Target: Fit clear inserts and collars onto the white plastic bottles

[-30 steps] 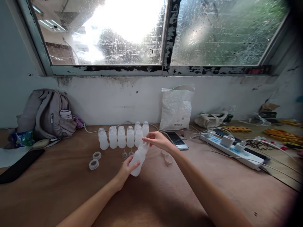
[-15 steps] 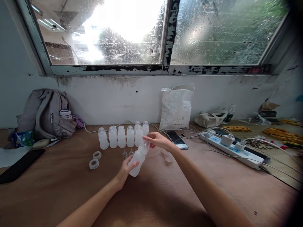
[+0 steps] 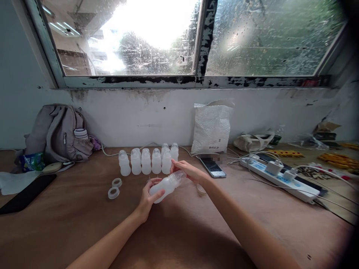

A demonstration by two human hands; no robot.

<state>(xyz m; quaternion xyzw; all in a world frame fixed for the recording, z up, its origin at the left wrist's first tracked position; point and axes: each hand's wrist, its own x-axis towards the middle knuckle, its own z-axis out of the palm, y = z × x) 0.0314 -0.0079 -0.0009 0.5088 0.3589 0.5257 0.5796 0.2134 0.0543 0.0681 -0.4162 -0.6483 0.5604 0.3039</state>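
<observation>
Left hand (image 3: 148,200) grips bottle (image 3: 165,185); right hand (image 3: 188,171) hides its cap.

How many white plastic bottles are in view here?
7: six standing in a cluster near the wall, and one bottle held tilted between the left hand and right hand. Others may be hidden behind.

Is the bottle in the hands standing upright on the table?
No, the bottle lies tilted nearly sideways, held between the left hand and right hand.
</observation>
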